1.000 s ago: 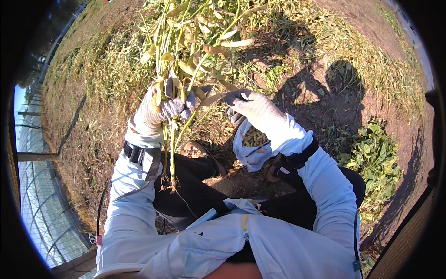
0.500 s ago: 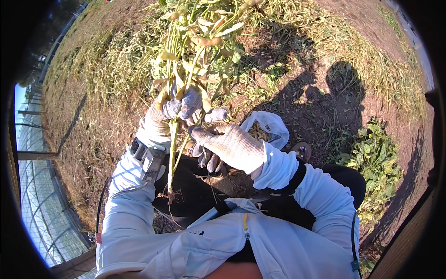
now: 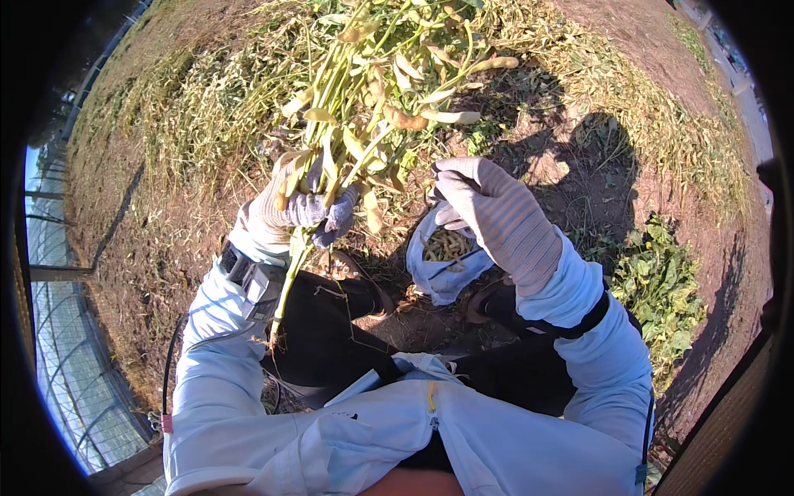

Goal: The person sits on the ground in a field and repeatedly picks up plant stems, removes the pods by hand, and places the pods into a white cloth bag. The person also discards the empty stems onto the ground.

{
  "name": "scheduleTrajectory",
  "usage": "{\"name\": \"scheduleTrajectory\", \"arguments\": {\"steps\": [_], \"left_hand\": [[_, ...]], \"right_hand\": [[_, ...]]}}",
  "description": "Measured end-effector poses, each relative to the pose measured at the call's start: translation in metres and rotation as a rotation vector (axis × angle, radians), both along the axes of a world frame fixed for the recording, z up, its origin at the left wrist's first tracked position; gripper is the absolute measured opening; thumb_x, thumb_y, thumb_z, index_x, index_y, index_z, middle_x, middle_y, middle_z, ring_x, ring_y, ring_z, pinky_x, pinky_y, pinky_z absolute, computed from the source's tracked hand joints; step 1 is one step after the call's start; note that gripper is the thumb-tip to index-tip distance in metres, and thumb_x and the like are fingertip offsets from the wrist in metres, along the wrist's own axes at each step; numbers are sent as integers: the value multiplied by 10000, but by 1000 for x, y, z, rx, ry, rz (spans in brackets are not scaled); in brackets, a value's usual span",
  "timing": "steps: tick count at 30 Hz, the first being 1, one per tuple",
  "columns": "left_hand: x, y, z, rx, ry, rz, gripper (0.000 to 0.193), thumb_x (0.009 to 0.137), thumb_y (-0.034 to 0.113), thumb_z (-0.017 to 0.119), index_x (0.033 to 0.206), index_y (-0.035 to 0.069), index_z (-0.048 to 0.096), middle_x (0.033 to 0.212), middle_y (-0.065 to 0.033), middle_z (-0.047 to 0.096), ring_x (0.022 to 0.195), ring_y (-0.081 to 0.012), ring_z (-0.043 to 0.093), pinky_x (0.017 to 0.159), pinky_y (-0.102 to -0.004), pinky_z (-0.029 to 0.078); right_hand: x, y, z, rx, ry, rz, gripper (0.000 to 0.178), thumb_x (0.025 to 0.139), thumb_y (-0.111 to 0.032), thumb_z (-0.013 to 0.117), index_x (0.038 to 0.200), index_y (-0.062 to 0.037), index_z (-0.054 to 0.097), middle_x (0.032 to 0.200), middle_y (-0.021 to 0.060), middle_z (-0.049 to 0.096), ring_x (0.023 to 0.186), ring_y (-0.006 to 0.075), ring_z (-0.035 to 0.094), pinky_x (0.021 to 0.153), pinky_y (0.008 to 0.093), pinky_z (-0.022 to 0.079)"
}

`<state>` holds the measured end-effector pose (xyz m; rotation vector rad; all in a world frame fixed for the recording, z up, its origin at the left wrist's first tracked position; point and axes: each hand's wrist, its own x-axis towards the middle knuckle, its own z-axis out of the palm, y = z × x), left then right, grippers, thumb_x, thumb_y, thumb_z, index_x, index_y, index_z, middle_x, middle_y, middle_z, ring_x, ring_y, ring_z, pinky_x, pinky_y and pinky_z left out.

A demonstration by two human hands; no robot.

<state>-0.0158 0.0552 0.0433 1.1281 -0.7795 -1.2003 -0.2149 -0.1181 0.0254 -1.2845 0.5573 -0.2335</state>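
My left hand point(image 3: 285, 208), in a striped knit glove with grey fingertips, is closed around the stems of an uprooted soybean plant point(image 3: 404, 121). Its pod-laden top spreads away from me, while the bare lower stem and roots hang toward my lap. To the right of the plant, and apart from it, my right hand point(image 3: 500, 219) wears a matching glove with its fingers curled inward. Whatever those fingertips hold, if anything, is hidden. Just below that hand, a white plastic bag point(image 3: 451, 283) stands on the ground between my feet with loose pods point(image 3: 447, 245) inside.
Dry cut plants point(image 3: 211, 107) lie in a band across the ground ahead. A heap of green leafy plants point(image 3: 662, 289) sits at the right. Netting on a frame point(image 3: 78, 364) runs along the left side. My shadow falls on the soil beyond the bag.
My right hand has moved from the lower stems up and right, over the bag's near side. The plant's top has tilted rightward in my left hand. More of the bag shows.
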Motion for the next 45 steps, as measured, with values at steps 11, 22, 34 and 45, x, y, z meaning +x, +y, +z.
{"name": "scheduleTrajectory", "arguments": {"steps": [11, 22, 34, 45], "left_hand": [[-8, -7, 11, 198, -787, -214, 242, 802, 99, 697, 1013, 50, 590, 864, -44, 644, 734, -165, 632, 586, -314, 518], [-7, -9, -3, -1, -719, -285, 358, 803, 148, 746, 1081, 33, 552, 821, -50, 642, 707, -119, 620, 575, -259, 511], [-12, -6, -19, -61, -504, -384, 261, 927, 93, 559, 1177, 40, 506, 937, -103, 620, 709, -143, 594, 548, -212, 467], [-11, -4, -24, 405, 317, -289, 313, 975, 226, 496, 1223, 34, 482, 954, -150, 612, 695, -120, 577, 489, -170, 413]], "right_hand": [[-34, -61, 20, -463, -161, -332, 360, 860, -104, 687, 1202, -45, 591, 1049, 64, 642, 939, 107, 595, 796, 237, 502], [-39, -56, 11, -521, -99, -411, 190, 832, -127, 726, 990, -25, 696, 783, -6, 661, 703, 53, 549, 612, 207, 463], [-22, -51, 3, -1427, -74, -367, 339, 803, -310, 736, 1037, -67, 697, 1269, 184, 551, 1134, 337, 550, 907, 437, 480], [-27, -50, 2, -1304, -48, -321, 266, 750, -276, 766, 896, -55, 738, 1134, 157, 624, 1133, 308, 536, 974, 414, 415]]}}
